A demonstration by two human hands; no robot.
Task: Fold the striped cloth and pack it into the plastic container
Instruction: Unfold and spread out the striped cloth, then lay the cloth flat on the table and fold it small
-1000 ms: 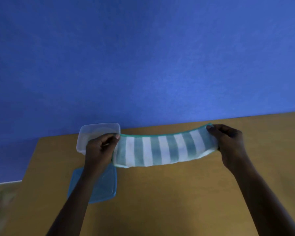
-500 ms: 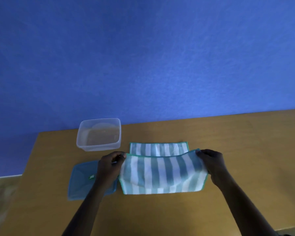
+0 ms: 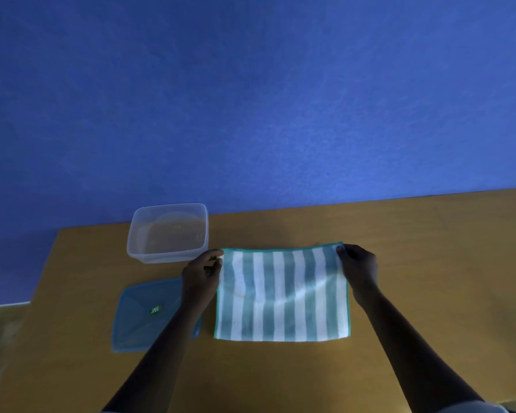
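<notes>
Now the striped cloth (image 3: pixel 282 295) lies flat on the worktop (image 3: pixel 429 263) btwn both hands: left hand (image 3: pixel 202 274) pinches its far-left corner, right hand (image 3: pixel 358 268) its far-right corner. Clear plastic container (image 3: pixel 168 232) sits just beyond the left hand, blue lid (image 3: pixel 149 315) under that forearm. Vs 0.5 s ago, the raised top layer is down w/ far edges matched.

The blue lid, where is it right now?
In the head view the blue lid lies flat on the wooden table, at the near left, in front of the clear plastic container and left of the striped cloth, partly under the left forearm.
</notes>
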